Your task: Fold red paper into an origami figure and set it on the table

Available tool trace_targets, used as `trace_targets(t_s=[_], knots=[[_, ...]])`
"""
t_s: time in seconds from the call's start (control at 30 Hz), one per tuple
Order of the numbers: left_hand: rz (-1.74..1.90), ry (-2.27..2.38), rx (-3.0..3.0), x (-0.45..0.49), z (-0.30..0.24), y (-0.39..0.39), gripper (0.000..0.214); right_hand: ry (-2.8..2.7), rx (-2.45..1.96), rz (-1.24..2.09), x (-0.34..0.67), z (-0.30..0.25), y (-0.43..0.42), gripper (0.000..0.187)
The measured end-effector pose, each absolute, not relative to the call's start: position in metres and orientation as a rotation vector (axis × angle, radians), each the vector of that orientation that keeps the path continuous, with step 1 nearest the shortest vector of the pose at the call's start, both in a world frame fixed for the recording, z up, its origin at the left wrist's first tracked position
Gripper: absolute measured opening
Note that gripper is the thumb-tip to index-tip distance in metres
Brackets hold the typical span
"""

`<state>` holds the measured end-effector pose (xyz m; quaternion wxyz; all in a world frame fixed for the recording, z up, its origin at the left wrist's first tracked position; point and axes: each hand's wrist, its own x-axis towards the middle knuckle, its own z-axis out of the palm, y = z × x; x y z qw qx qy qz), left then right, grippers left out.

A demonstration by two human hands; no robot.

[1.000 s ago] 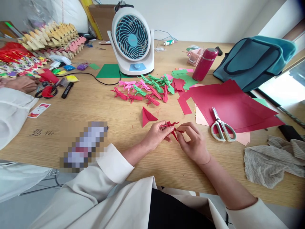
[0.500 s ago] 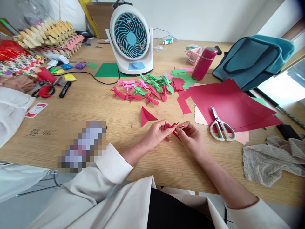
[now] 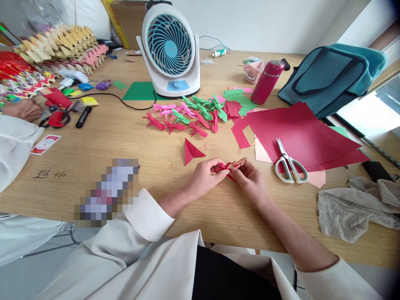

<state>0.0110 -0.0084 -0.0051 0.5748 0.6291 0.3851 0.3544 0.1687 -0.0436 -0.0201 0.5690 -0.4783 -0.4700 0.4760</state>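
A small red folded paper figure [image 3: 227,168] sits between my two hands just above the wooden table [image 3: 131,137]. My left hand [image 3: 204,177] pinches its left end. The fingers of my right hand [image 3: 251,181] pinch its right end, closed tightly on a thin point. A red folded triangle [image 3: 191,151] lies on the table just up and left of my hands. Behind it is a pile of finished red, pink and green paper figures [image 3: 190,114].
Red paper sheets [image 3: 300,133] with white-handled scissors [image 3: 289,164] lie at the right, a grey cloth [image 3: 356,206] nearer the edge. A desk fan [image 3: 170,48], red flask [image 3: 267,81] and teal bag [image 3: 331,77] stand behind. Another person's hand [image 3: 23,109] rests far left by craft supplies.
My right hand has moved in closer to my left, and both now pinch the red figure more tightly. The view has shifted slightly.
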Motion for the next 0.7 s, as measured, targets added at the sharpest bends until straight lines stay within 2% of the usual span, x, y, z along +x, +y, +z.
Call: trace_targets(t_s=[0.2, 0.7], knots=[[0.954, 1.002, 1.761, 0.0093, -0.004, -0.0078, 0.006, -1.014, -1.171, 1.209, 0.1665, -0.012, -0.0466, 0.035], [0.994, 0.965, 1.865, 0.0084, -0.0071, -0.0084, 0.007, -1.102, -1.212, 1.16, 0.1711, -0.0178, -0.0458, 0.032]])
